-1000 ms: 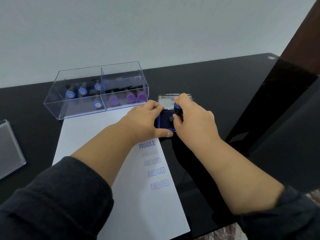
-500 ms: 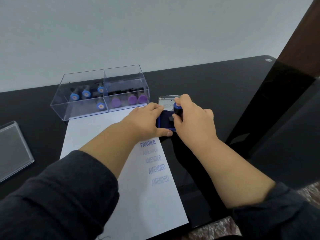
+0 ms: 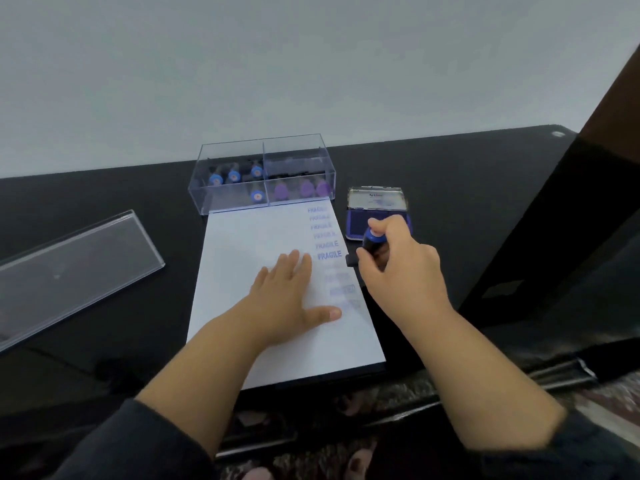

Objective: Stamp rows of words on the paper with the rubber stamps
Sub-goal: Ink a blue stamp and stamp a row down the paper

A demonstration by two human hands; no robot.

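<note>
paper point(image 3: 263, 292) lies flat on the desk point(image 3: 104, 209) under her spread left hand point(image 3: 289, 301) while the right hand point(image 3: 401, 268) pinches the stamp point(image 3: 372, 242) just off its right edge, seemingly inked and due beneath the fragile column.

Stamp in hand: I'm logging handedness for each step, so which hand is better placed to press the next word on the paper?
The right hand: it already grips the blue-capped stamp beside the stamped column. The left hand lies flat on the paper.
</note>
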